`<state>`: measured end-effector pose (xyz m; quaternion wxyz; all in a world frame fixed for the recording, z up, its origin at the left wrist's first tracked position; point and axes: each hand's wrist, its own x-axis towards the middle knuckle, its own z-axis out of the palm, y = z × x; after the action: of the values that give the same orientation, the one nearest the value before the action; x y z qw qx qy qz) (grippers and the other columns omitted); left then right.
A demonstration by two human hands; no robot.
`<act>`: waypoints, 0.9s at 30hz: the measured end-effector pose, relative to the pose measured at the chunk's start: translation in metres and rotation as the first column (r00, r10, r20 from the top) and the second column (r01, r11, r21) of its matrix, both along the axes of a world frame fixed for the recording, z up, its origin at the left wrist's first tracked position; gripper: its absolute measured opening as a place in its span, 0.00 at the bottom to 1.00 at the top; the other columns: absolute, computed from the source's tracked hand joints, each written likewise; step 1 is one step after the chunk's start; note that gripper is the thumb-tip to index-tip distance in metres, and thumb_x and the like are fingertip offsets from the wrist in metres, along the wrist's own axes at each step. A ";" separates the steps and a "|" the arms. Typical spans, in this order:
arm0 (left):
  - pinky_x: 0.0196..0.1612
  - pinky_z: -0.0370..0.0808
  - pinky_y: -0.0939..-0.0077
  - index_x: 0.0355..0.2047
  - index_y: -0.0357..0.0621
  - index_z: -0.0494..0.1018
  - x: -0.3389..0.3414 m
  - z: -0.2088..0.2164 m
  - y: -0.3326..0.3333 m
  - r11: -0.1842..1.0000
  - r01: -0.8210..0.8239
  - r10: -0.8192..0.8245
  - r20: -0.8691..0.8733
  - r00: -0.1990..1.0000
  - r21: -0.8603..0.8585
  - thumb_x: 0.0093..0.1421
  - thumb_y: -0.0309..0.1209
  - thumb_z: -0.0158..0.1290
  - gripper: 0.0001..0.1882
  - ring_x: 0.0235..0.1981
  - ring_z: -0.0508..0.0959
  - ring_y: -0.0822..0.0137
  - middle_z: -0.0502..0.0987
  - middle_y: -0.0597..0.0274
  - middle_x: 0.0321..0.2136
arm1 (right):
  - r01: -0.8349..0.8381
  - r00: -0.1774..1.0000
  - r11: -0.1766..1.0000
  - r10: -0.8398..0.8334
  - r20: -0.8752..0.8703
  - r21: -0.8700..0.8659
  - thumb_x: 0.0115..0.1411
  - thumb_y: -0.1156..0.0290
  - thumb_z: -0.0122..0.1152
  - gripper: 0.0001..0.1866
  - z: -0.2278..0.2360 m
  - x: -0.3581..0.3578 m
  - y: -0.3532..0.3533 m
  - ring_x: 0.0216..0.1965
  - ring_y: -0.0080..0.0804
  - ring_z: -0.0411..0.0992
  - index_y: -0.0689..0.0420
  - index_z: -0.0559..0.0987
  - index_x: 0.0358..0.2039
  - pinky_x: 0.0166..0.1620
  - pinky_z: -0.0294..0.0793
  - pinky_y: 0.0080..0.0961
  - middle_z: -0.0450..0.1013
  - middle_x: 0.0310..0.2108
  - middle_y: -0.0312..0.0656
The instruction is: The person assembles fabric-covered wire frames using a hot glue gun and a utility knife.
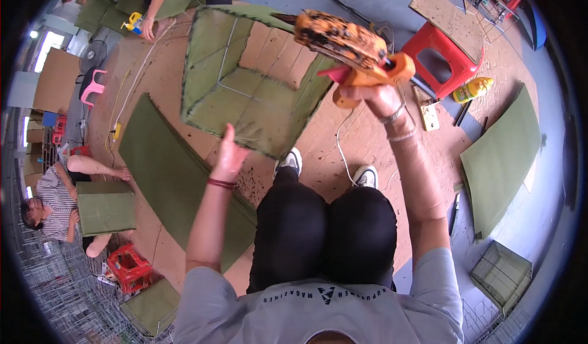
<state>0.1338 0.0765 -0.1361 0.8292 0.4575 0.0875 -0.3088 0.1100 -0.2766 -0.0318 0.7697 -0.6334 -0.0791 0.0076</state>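
Observation:
An open green fabric box (257,102) with a thin wire frame inside stands tilted in front of me. My left hand (231,157) holds its near edge, thumb on the outside and the fingers showing faintly through the fabric. In my right hand (378,99) is an orange glue gun (343,41), its body heavily smeared with dark residue. The gun is raised above the box's right side, its nozzle pointing left near the far rim. Fingers of my right hand wrap around the handle, partly hidden by it.
Stacked green sheets (177,172) lie left of my legs; another green sheet (505,160) lies right. A red stool (444,56) bears a cardboard piece, with a yellow bottle (473,90) beside it. Co-workers sit at far left and top left, one holding a green box (105,209). Cords cross the floor.

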 end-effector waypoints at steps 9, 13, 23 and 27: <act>0.56 0.65 0.61 0.56 0.36 0.55 -0.042 -0.047 -0.053 0.971 0.021 -0.094 -0.303 0.948 -0.236 0.64 0.53 0.31 0.33 0.52 0.68 0.56 0.65 0.48 0.52 | -0.156 0.984 0.822 0.082 -0.157 -0.548 0.42 0.70 0.65 0.41 0.027 0.026 0.024 0.46 0.29 0.69 0.57 0.60 0.58 0.52 0.64 0.25 0.73 0.43 0.42; 0.51 0.70 0.66 0.52 0.36 0.61 -0.045 -0.035 -0.064 0.957 0.146 -0.235 -0.377 0.896 -0.250 0.62 0.56 0.32 0.34 0.45 0.74 0.61 0.72 0.53 0.45 | 0.008 0.994 0.788 0.063 0.094 -0.615 0.41 0.69 0.67 0.44 0.002 0.029 0.030 0.47 0.31 0.69 0.59 0.59 0.59 0.54 0.63 0.25 0.72 0.45 0.41; 0.39 0.71 0.71 0.37 0.36 0.73 -0.035 0.015 -0.034 0.462 -0.576 -0.606 0.714 0.350 0.674 0.51 0.32 0.56 0.15 0.34 0.75 0.59 0.75 0.58 0.33 | 0.005 1.000 0.897 -0.017 -0.025 -0.441 0.46 0.74 0.61 0.18 -0.009 0.031 0.019 0.29 0.17 0.69 0.56 0.77 0.41 0.33 0.71 0.15 0.74 0.31 0.33; 0.36 0.71 0.69 0.31 0.38 0.73 -0.021 0.002 -0.029 0.487 -0.368 -0.688 0.607 0.398 0.792 0.46 0.27 0.58 0.11 0.33 0.74 0.57 0.73 0.60 0.33 | -0.002 1.000 0.960 0.008 0.019 -0.278 0.44 0.77 0.62 0.16 -0.003 0.032 0.022 0.34 0.21 0.72 0.58 0.78 0.38 0.37 0.72 0.17 0.75 0.36 0.36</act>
<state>0.1129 0.0474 -0.1344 0.3452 0.8934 -0.2870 -0.0185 0.1420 -0.2549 -0.0353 0.6722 -0.7351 -0.0867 0.0144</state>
